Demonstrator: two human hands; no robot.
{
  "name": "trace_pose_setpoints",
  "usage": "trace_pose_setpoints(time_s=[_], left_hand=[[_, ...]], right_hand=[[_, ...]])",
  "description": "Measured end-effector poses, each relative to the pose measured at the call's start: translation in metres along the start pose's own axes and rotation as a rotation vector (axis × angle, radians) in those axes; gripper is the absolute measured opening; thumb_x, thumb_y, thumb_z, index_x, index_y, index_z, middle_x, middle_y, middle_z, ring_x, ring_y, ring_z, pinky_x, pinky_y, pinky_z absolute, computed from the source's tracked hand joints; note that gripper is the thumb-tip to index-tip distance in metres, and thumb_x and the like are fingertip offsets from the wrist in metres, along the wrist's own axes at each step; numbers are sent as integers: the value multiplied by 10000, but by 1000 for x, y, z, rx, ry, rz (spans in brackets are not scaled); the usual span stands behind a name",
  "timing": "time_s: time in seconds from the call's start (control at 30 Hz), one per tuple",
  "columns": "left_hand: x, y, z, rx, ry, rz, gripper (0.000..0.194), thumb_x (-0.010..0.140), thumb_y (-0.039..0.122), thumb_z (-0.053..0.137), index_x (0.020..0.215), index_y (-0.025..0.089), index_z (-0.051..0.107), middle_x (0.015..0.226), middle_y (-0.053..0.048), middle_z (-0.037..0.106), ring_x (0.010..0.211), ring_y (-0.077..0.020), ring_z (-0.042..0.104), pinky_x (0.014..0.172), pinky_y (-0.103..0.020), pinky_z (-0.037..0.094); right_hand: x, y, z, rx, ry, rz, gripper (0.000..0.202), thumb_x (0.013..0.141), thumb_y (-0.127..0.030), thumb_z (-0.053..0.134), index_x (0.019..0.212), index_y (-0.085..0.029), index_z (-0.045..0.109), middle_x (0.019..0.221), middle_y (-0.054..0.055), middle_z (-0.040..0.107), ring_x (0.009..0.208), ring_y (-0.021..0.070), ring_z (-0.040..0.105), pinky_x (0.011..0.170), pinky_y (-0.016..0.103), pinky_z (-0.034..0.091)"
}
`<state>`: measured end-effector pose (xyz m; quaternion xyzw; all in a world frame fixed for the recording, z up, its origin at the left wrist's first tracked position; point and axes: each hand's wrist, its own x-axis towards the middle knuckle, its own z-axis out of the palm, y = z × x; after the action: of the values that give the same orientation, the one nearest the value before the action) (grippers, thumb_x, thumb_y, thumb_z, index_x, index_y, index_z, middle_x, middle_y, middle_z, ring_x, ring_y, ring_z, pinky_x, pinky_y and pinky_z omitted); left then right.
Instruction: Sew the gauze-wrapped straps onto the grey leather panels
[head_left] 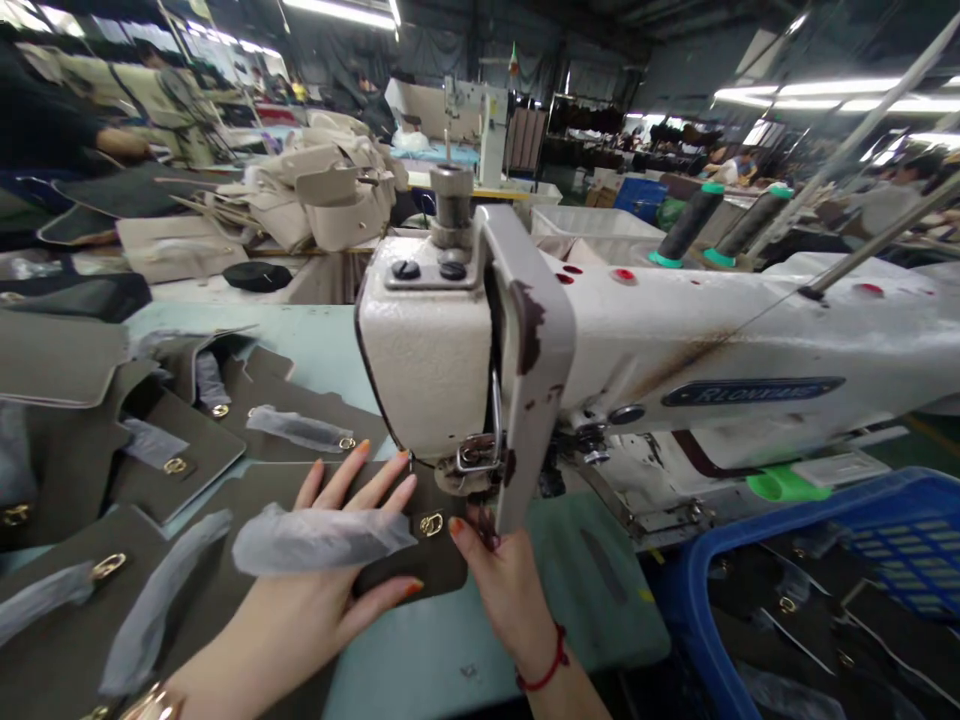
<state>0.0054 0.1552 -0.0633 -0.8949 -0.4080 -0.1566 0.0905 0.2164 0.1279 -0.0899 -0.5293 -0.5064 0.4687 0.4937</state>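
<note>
My left hand lies with fingers spread on a dark grey-brown bag panel. A strap in cloudy plastic wrap crosses over the back of that hand, ending at a gold metal clasp. At the panel's right edge is my right hand, its thumb on the edge beside the clasp and its fingers partly hidden by the machine. It appears to pinch the edge. The panel's far edge reaches under the head of a white sewing machine, close to the presser foot; the needle point is hidden.
Similar panels with wrapped straps overlap on the pale green table to the left. A blue basket holding more dark pieces stands right. Beige bag parts are piled behind, and thread cones rise beyond the machine.
</note>
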Motion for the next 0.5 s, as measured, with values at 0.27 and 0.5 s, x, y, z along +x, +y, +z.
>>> trace_pose_setpoints(time_s=[0.27, 0.5], left_hand=[[28, -14, 14, 14, -54, 111, 496, 816, 549, 569, 1265, 340, 552, 1154, -39, 691, 1138, -278, 548, 952, -411, 349], [38, -15, 13, 58, -164, 94, 465, 767, 563, 610, 1184, 357, 612, 1156, -26, 691, 1063, -293, 579, 965, -468, 326]], right_hand=[[1, -8, -1, -175, 19, -79, 337, 928, -382, 480, 758, -169, 678, 643, 7, 631, 647, 151, 602, 650, 218, 484], [0, -5, 0, -74, 13, -51, 339, 918, -366, 500, 685, -157, 630, 631, 5, 600, 700, 152, 593, 617, 203, 454]])
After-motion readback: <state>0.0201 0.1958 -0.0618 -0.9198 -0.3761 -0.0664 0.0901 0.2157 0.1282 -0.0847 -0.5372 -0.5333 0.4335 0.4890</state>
